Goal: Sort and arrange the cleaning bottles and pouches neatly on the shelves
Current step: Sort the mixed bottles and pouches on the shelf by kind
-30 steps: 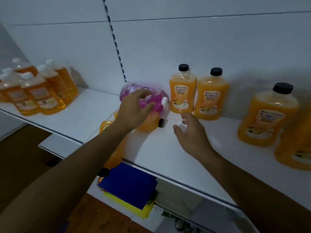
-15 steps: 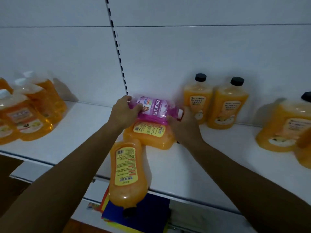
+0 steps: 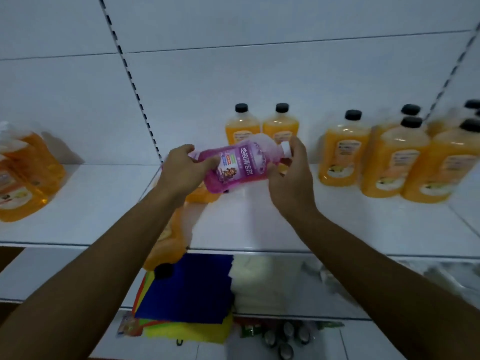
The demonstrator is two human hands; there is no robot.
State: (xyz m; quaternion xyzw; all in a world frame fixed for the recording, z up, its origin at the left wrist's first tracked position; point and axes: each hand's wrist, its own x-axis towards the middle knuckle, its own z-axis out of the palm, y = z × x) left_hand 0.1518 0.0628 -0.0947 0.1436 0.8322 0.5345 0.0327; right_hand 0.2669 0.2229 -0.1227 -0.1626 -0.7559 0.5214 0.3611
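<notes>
A purple bottle (image 3: 240,162) with a white cap hangs sideways above the white shelf (image 3: 259,224), cap to the right. My left hand (image 3: 184,172) grips its base end and my right hand (image 3: 291,175) grips its neck end near the cap. Under it an orange bottle (image 3: 201,194) lies on the shelf, mostly hidden by my left hand. Another orange bottle (image 3: 168,237) with a black cap lies over the shelf's front edge, partly behind my left forearm. Two upright orange bottles (image 3: 242,127) with black caps stand at the back wall.
Several larger orange bottles (image 3: 394,162) stand in a group on the right. Orange bottles with white caps (image 3: 23,175) crowd the left shelf section. On the lower shelf lie a blue cloth stack (image 3: 187,289) and white cloths (image 3: 265,281).
Both hands have lifted the purple bottle off the lying orange bottle and raised it above the shelf. My view has pulled back and shifted right.
</notes>
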